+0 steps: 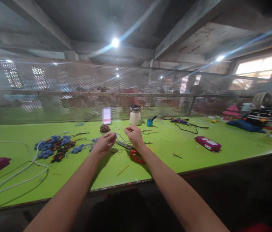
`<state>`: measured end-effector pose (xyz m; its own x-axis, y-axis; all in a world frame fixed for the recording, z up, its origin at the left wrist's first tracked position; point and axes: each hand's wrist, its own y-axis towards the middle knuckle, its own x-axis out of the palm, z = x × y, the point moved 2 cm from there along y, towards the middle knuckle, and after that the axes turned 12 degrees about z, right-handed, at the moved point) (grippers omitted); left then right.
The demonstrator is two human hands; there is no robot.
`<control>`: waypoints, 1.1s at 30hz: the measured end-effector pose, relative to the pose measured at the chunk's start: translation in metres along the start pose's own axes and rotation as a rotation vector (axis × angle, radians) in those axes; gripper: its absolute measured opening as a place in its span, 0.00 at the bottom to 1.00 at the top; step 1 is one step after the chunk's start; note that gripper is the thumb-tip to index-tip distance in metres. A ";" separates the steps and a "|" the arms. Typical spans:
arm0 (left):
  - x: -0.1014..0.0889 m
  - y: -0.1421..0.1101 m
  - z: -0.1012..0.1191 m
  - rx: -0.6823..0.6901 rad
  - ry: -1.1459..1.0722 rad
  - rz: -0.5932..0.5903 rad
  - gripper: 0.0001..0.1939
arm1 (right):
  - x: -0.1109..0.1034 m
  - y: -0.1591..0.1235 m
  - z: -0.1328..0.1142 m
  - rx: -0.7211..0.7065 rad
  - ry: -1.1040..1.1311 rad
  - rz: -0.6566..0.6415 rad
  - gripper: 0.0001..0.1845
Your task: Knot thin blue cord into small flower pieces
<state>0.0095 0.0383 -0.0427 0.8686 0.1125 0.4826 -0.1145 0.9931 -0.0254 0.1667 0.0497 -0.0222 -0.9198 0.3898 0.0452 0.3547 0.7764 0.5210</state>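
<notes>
My left hand [105, 142] is closed in a pinch on a small piece of blue yarn work at its fingertips. A thin blue yarn strand [120, 137] runs from there toward my right hand [134, 134], which is raised slightly to the right with its fingers pinched together. What sits between those fingers is too small to make out. Under my right wrist lies a pair of scissors [137, 157] with red-orange handles, its dark blades pointing left. Left of my hands rests a pile of blue knotted yarn pieces [45, 149] with black-and-orange ones [60, 154] among them.
A brown yarn ball [104, 128] and a lit phone [107, 115] stand behind my hands, near a pale jug [135, 116] and a blue pot [149, 122]. Purple power strips [207, 143] lie right and far left, with a white cable [17, 174] looping at left. Perforated mesh [89, 83] backs the table.
</notes>
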 end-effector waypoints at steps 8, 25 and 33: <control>0.003 -0.002 -0.002 0.109 0.085 0.002 0.11 | 0.012 -0.020 -0.001 0.188 0.101 -0.236 0.07; 0.012 -0.011 0.006 0.481 0.542 0.004 0.08 | 0.015 -0.020 0.016 0.587 0.360 -0.254 0.10; 0.011 -0.010 0.005 0.412 0.435 -0.033 0.11 | 0.015 -0.022 0.010 0.672 0.528 -0.364 0.13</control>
<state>0.0179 0.0295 -0.0322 0.9826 0.1713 0.0722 -0.1858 0.9113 0.3675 0.1470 0.0433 -0.0410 -0.8921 -0.0825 0.4442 -0.1001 0.9948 -0.0162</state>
